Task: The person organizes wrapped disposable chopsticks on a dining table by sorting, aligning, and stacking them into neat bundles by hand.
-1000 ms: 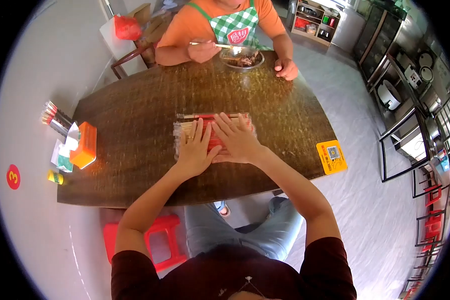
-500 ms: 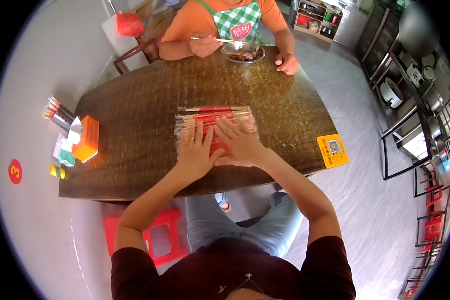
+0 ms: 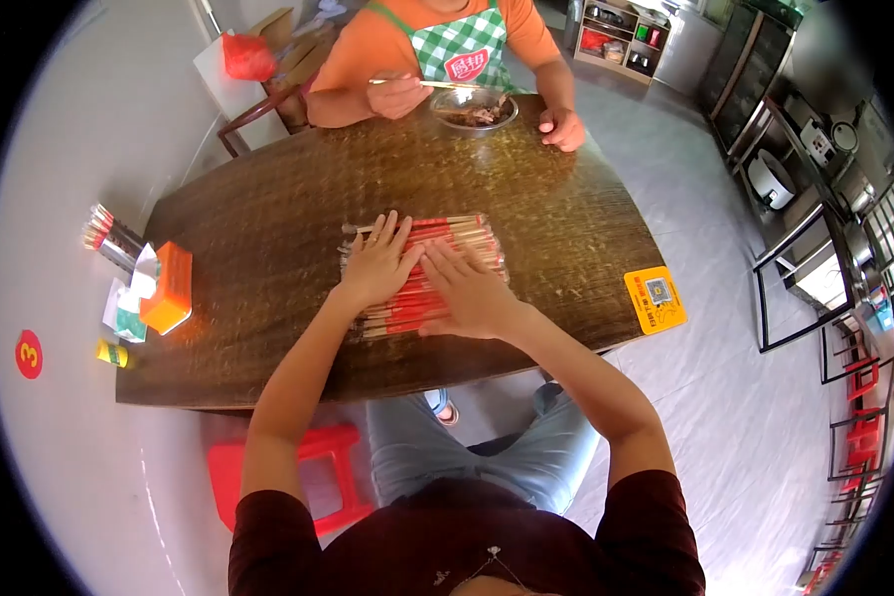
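Several wrapped chopstick packs (image 3: 407, 308) with red paper and clear film lie side by side in a flat layer on the brown wooden table (image 3: 268, 219). My left hand (image 3: 375, 266) rests palm down over the upper left part of the layer, fingers spread. On the lower right part lies my right hand (image 3: 472, 296), flat with its fingers apart, its fingertips close to the left hand's. Packs show between the hands and below the left one; others are hidden under the palms.
Across the table a person in a checked apron (image 3: 457, 50) holds chopsticks over a metal bowl (image 3: 475, 111). An orange tissue box (image 3: 169, 288), chopstick holder (image 3: 119, 243) and yellow container (image 3: 111, 353) stand left. A yellow card (image 3: 654, 300) lies at the right edge.
My left hand has moved up and slightly left across the packs, uncovering those at the lower left. The right hand has shifted slightly down. The view has tilted a little.
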Demonstrator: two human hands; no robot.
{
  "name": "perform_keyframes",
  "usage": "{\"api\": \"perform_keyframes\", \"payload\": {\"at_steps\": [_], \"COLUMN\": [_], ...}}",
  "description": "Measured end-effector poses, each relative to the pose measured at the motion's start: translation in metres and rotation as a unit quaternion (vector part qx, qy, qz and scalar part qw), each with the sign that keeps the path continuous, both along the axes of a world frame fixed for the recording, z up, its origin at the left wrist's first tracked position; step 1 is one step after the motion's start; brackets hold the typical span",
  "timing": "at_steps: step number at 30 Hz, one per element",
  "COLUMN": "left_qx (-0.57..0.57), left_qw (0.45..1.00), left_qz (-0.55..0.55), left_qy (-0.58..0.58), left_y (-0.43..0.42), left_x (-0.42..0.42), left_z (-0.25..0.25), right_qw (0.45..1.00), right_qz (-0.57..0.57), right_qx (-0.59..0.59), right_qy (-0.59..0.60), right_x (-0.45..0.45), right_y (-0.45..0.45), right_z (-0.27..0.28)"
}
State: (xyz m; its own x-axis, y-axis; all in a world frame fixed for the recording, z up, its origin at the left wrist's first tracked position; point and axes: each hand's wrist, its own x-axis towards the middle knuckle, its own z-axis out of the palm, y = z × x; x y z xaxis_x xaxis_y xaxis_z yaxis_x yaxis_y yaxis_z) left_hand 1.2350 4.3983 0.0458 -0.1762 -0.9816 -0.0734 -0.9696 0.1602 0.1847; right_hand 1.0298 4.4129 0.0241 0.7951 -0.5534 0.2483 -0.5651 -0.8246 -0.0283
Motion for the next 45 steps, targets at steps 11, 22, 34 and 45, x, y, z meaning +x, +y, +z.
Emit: {"api": "perform_keyframes", "payload": {"at_steps": [11, 22, 34, 45], "left_qx": [-0.038, -0.040, -0.055, -0.153], "left_qw": [0.999, 0.999, 0.984, 0.970], "left_qz": [0.011, 0.027, -0.017, -0.019], "left_qy": [-0.036, -0.011, 0.170, 0.188], "left_y": [-0.002, 0.003, -0.033, -0.032], "left_x": [0.001, -0.003, 0.042, 0.045], "left_z": [-0.011, -0.003, 0.020, 0.004], "right_qw": [0.996, 0.996, 0.995, 0.988], "right_qz": [-0.005, -0.067, -0.043, -0.017], "right_qx": [0.090, 0.052, 0.047, 0.000], "right_qy": [-0.027, 0.009, -0.071, -0.157], "right_x": [0.002, 0.012, 0.007, 0.008], "right_y": [-0.007, -0.054, -0.047, -0.045], "right_z": [0.008, 0.004, 0.003, 0.006]}}
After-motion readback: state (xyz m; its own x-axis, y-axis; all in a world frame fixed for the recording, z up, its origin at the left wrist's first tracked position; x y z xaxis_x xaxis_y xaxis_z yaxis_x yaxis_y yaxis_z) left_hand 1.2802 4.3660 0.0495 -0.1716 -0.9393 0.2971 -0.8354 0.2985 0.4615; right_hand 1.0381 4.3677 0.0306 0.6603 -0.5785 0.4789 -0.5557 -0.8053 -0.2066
